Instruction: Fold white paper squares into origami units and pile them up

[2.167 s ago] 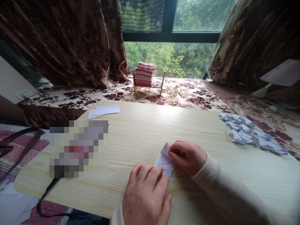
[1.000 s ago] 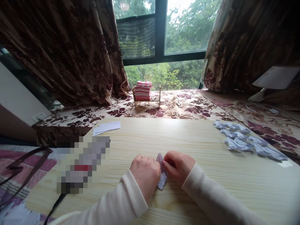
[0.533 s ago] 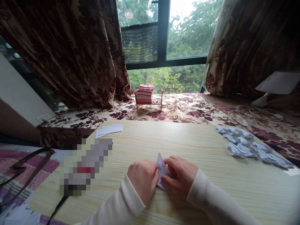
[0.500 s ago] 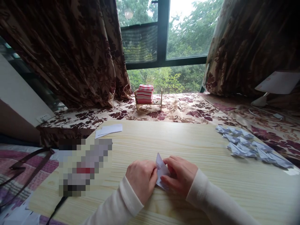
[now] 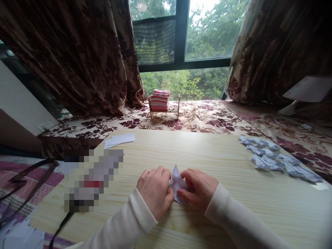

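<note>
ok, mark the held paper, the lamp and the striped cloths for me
held paper [image 5: 177,182]: head view, middle of its exposed face
lamp [image 5: 307,89]: head view, on the shade
striped cloths [image 5: 159,101]: head view, front of the stack

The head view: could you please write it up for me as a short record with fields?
Left hand: at the left side of the folded paper
Right hand: thumb and fingers at its right side
Surface: pale wooden table
Far left: white paper slips
Right: cluster of folded shapes
Beyond: striped cloth stack on small stand
</note>
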A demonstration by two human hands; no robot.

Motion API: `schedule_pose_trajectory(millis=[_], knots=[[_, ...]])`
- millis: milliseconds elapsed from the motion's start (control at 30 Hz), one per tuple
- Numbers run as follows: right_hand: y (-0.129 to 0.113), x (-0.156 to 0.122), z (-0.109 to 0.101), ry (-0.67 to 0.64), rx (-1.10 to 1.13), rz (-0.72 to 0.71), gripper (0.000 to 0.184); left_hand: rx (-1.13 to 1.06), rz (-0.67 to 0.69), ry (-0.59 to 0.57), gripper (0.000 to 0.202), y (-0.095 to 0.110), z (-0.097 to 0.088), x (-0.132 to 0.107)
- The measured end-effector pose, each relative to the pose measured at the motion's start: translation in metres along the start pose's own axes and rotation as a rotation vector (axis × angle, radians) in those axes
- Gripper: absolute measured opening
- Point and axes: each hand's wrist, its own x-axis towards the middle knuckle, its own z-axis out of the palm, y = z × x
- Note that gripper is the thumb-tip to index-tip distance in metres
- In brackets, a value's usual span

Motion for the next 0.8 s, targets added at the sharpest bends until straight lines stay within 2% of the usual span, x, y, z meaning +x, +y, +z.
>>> schedule_pose_trajectory(millis=[200, 433, 533, 667, 733, 800], knots=[[-0.002, 0.001, -0.001, 0.01, -0.036, 0.01, 0.012, 0.028, -0.03, 0.14, 0.01, -0.001, 0.011, 0.003], [-0.002, -0.001, -0.002, 0.034, -0.035, -0.009, 0.013, -0.289, -0.163, 0.064, 0.018, -0.025, 0.005, 0.005], [0.0, -0.001, 0.001, 0.059, 0.003, 0.001, 0.011, -0.372, -0.155, 0.051, 0.017, -0.03, 0.005, 0.008], [0.008, 0.001, 0.005, 0.119, 0.169, 0.07, 0.016, -0.422, -0.118, 0.03, 0.016, -0.033, 0.009, 0.013], [0.011, 0.001, 0.007, 0.151, 0.209, 0.073, 0.019, -0.435, -0.118, 0.041, 0.014, -0.035, 0.011, 0.013], [0.012, 0.002, 0.008, 0.161, 0.203, 0.066, 0.021, -0.412, -0.116, 0.111, 0.009, -0.033, 0.011, 0.008]])
